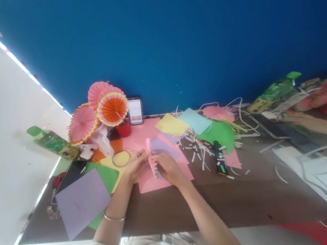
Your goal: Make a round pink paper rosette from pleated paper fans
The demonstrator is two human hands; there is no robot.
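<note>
Between my two hands stands a narrow pink paper strip, with a zigzag of folds and some green along its lower part. My left hand pinches it from the left, near its middle. From the right, the fingers of my right hand close on its folded edge. Beneath both hands lie a pink sheet and a purple sheet. Left of my left hand, a ring-shaped roll rests on yellow paper. Fine detail of the fingertips is blurred.
Pleated paper fans stand at the back left beside a phone and a green-capped bottle. White paper scraps and a black cutter lie to the right. Another person's hand is at the far right.
</note>
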